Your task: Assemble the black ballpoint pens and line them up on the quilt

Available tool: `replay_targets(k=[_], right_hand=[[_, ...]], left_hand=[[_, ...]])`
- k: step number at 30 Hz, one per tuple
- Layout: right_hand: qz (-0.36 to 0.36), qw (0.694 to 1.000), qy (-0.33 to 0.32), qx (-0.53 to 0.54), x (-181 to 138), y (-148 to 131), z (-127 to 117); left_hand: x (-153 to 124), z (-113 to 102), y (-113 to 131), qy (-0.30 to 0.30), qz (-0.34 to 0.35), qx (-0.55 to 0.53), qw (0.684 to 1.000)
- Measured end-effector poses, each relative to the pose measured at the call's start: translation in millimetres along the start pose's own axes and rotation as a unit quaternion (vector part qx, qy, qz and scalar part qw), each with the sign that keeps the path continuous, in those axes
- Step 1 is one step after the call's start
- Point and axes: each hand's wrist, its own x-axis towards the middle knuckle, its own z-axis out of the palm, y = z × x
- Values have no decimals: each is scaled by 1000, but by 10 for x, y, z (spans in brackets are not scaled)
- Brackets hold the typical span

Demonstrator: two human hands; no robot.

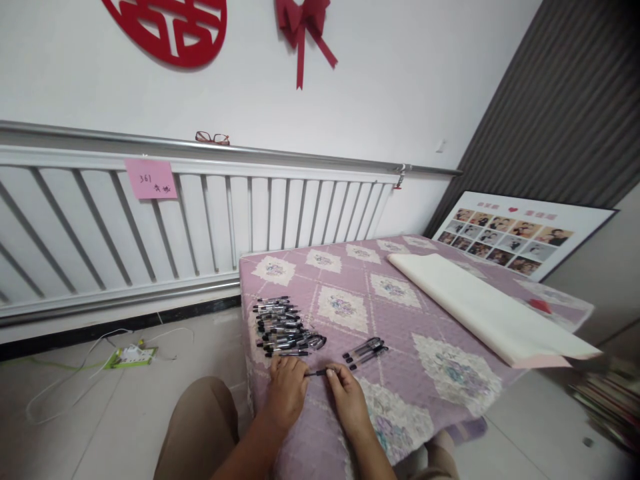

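While, in the head view, the left hand [289, 388] and right hand [347, 395] pinch a gel pen [316, 373] between them, a pen pile [280, 328] lies at its eleven o'clock, a smaller pen group [367, 347] at two; two-handed handling seems the step, calling next for a steady pinch.

White radiator [220, 220] against pale wall [390, 87], tiled floor [125, 413]

Left hand [289, 388] and right hand [349, 399] hide the ends of the pen [317, 373]; the top edge crops the emblem [187, 61] at eleven o'clock and bow [301, 19] at twelve; books [607, 403] at four are blurred
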Motion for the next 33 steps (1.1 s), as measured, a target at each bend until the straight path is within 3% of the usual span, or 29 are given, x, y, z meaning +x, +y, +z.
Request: replay_targets(k=[4, 10, 18, 33], right_hand=[[1, 1000, -2, 2, 6, -13, -4], [5, 1000, 9, 13, 8, 30, -6], [19, 998, 47, 31, 11, 187, 8], [27, 998, 46, 21, 11, 93, 18]], left_hand=[[1, -23, 22, 1, 0, 11, 1000], [20, -44, 19, -53, 19, 9, 998], [12, -62, 28, -33, -35, 6, 999], [33, -19, -25, -42, -59, -21, 997]])
